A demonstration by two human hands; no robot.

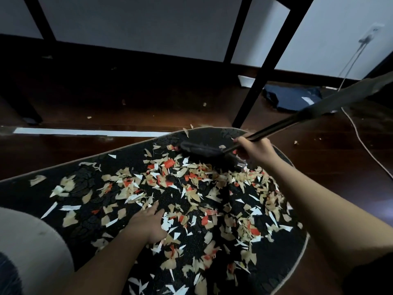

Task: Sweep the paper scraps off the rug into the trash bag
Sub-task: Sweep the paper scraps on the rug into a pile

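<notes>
On the rug (89, 188), paper scraps (191, 188) lie scattered.

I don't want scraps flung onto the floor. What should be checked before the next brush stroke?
1. Right hand grips the brush handle: ok.
2. Brush head sits on the rug at the far edge of the paper scraps: ok.
3. Left hand lies flat on the rug, steadying it: ok.
4. Left hand clear of the stroke path: cannot tell.
5. Trash bag within reach: not ok, it lies on the floor beyond the rug.
</notes>
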